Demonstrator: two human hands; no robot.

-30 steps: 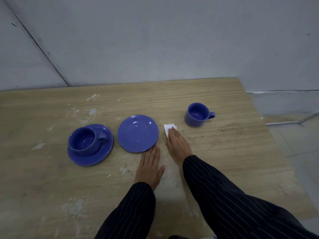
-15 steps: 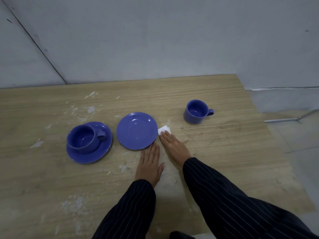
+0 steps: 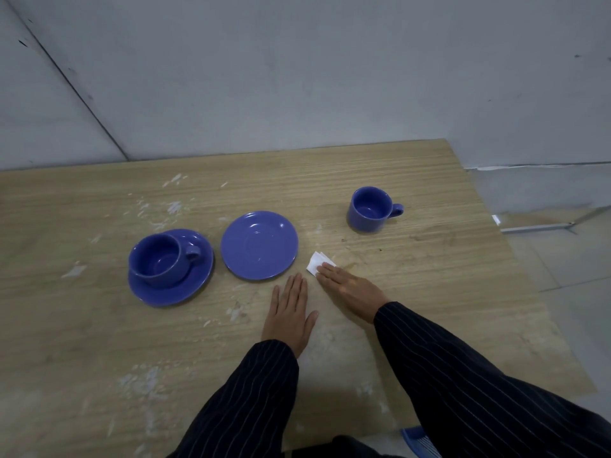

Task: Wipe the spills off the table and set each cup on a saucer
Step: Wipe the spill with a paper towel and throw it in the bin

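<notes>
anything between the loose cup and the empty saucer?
Nothing visible. The loose cup stands right of the empty saucer with bare table between them. The tissue under the right hand lies nearer the person, off that line.

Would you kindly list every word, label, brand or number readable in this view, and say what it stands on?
None: no readable text shows on the cup on its saucer, the empty saucer, the lone cup, the white tissue, the table or the wall.

Head view, downward over table (image 3: pixel 429 292)
</notes>
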